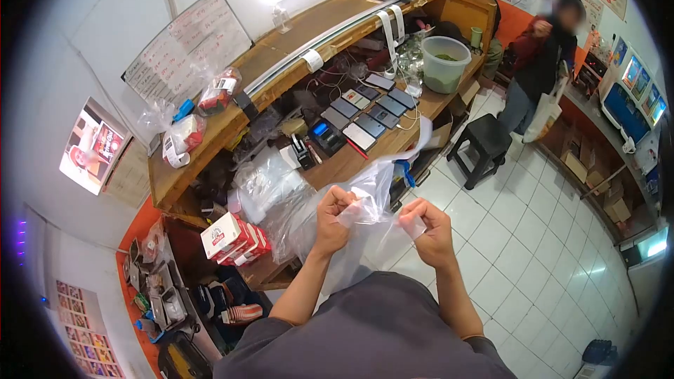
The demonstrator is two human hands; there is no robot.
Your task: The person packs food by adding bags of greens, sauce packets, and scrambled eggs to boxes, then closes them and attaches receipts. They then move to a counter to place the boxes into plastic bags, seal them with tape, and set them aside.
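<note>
In front of my chest I hold a clear plastic bag (pixel 373 205) stretched between my hands. My left hand (pixel 334 221) is closed, with fingers and thumb pinching its edge. On the other side my right hand (pixel 430 231) also pinches the film, a corner of it showing beyond the fingers. The bag's loose part hangs down toward my lap. More crumpled clear plastic (pixel 270 186) lies on the wooden desk (pixel 330 174) beyond my left hand. Close by are a small black device (pixel 325 138) with a blue screen and several phones (pixel 372 124) in rows.
Red-and-white boxes (pixel 237 240) are stacked at the desk's near left. A raised wooden counter (pixel 309 28) runs behind. A white bucket (pixel 444 63) stands at the desk's far end, a black stool (pixel 481 146) on the tiled floor. A person (pixel 537 63) stands beyond it, another further back.
</note>
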